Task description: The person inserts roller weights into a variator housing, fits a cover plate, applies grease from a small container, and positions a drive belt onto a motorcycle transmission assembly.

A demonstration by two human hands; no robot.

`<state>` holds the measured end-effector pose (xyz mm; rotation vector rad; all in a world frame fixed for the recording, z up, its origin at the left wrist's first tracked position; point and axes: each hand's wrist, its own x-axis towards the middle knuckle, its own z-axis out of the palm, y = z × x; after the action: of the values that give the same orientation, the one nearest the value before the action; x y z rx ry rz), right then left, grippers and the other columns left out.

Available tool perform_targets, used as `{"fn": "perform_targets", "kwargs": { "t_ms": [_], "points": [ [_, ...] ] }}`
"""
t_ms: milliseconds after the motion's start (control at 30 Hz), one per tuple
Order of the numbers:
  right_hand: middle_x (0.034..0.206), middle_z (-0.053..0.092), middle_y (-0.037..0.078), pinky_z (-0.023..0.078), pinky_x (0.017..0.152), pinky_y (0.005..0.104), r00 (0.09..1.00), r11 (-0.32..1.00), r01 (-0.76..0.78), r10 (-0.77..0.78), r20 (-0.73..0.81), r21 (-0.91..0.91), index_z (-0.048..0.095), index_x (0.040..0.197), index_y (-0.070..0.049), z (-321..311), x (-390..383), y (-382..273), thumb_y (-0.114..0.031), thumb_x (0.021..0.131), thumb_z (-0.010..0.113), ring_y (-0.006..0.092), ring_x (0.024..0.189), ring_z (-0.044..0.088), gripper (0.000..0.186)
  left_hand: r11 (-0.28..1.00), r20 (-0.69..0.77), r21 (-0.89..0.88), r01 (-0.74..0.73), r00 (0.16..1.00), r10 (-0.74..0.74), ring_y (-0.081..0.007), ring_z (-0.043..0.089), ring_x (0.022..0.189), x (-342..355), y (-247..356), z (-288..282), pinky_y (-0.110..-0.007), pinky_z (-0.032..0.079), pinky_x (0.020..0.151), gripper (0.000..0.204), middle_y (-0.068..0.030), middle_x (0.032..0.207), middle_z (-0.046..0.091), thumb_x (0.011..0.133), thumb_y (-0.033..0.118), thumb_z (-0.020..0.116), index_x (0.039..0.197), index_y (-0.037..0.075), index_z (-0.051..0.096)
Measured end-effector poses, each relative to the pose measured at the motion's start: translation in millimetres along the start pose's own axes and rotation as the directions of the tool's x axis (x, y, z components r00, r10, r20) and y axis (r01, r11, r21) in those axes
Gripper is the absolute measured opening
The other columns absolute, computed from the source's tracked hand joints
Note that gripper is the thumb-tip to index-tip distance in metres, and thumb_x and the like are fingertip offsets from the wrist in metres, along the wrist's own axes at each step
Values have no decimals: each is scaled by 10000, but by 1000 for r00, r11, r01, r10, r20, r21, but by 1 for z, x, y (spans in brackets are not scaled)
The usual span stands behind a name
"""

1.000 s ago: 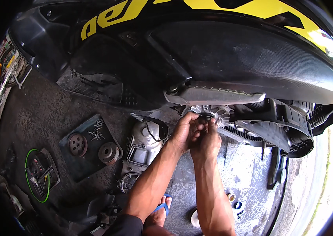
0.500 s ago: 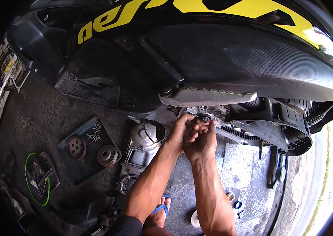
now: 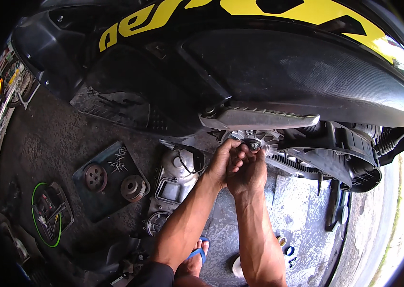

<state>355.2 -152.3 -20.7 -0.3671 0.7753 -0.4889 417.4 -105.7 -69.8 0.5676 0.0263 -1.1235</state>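
Observation:
Both hands meet at the hub of a finned metal pulley on the exposed side of a black scooter. A small metal nut with a dark round washer sits at the hub's centre. My left hand is closed, its thumb and finger against the washer's left edge. From below and right, my right hand is closed with curled fingers, its fingertips around the nut. The fingers partly hide both small parts. A toothed black belt runs right from the pulley into the casing.
A dark tray holds two round clutch parts and several bolts. Beside it lies a metal engine cover. A small tray of tools with a green cable is at left. The footrest overhangs my hands. Small rings lie near my right forearm.
The whole view has shifted slightly, so the scooter and hands appear a little farther right. Both hands stay at the pulley hub, with only slight finger movement.

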Motion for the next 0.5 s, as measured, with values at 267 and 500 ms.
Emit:
{"fn": "perform_targets", "kwargs": {
  "t_ms": [267,500],
  "points": [
    [670,496,-22,342,480,234,992,1000,-20,19,125,9,546,835,-114,-9,8,-2,-365,1007,405,100,555,436,336,999,27,-2,-43,999,43,-28,508,524,1,-1,-1,-130,398,418,261,42,646,556,858,336,536,781,92,589],
    [655,512,-48,344,446,172,995,999,-12,7,97,52,561,853,-101,-5,7,-3,-367,1007,398,63,517,437,348,998,-27,-47,-40,999,38,-25,457,477,-1,-2,6,-121,361,406,275,48,661,560,874,342,515,827,85,600]
  ]
}}
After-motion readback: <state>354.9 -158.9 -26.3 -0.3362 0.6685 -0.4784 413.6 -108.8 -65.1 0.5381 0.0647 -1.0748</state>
